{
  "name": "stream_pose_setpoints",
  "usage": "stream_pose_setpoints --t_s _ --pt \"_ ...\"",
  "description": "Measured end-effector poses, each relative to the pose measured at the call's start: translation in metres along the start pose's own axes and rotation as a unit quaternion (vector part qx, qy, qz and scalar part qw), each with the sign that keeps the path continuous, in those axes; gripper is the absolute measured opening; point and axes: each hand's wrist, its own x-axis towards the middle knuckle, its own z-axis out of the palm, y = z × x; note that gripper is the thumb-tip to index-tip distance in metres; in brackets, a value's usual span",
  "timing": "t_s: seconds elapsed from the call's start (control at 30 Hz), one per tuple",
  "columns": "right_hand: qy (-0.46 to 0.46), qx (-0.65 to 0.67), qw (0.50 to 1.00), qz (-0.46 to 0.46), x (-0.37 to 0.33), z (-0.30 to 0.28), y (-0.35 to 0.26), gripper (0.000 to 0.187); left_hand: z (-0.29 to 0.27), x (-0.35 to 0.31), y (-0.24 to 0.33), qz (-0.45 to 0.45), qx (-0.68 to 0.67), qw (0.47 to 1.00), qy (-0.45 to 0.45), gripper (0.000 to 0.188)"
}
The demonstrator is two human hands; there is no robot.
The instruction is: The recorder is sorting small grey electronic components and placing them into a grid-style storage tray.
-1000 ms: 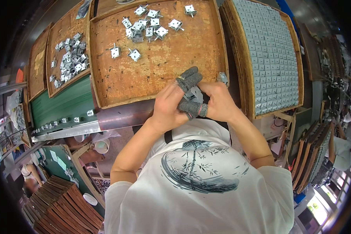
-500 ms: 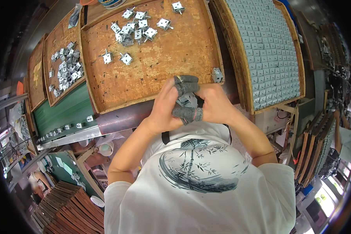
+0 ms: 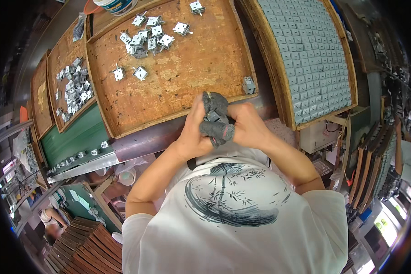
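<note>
My left hand and my right hand meet in front of my chest, just off the near edge of a wooden tray. Grey cloth covers wrap some of the fingers. Between them sits a small silver metal part, mostly hidden by the covered fingers, and both hands are closed on it. Close by, in the tray's near right corner, stands a box-shaped metal part. Farther back in the tray lies a loose cluster of boxy metal parts with short shafts.
On the right, a wooden-rimmed tray holds tight rows of grey box-shaped parts. A green belt at left carries a line of small parts. Beyond it, another tray holds a pile. A white bucket stands at the back.
My fingers have drawn in more tightly around the metal part, and less of it shows. The whole view has shifted slightly.
</note>
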Motion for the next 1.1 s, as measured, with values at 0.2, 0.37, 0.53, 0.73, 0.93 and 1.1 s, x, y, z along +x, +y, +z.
stream_pose_setpoints --t_s 0.2,0.37,0.53,0.73,0.93,1.1 --pt "0.059 -0.092 0.994 0.020 0.003 -0.046 0.013 0.028 0.006 0.016 -0.022 -0.154 0.116 0.980 0.045 0.054" --pt "0.220 0.135 0.963 0.074 -0.016 -0.126 0.034 0.019 0.014 0.054 -0.071 -0.199 0.126 0.972 -0.014 0.053" --pt "0.330 0.098 0.937 0.063 -0.023 -0.207 0.047 0.019 0.028 0.077 -0.087 -0.194 0.139 0.966 -0.103 0.039" --pt "0.468 -0.021 0.881 0.069 0.030 -0.322 0.112 0.022 0.044 0.073 -0.078 -0.298 0.071 0.948 -0.086 0.053" --pt "0.473 -0.208 0.845 0.141 0.122 -0.437 0.192 0.034 0.062 0.069 -0.072 -0.280 0.043 0.959 -0.026 0.065" --pt "0.383 -0.333 0.814 0.282 0.171 -0.446 0.182 0.051 0.045 0.061 -0.061 -0.280 0.054 0.958 -0.017 0.069"
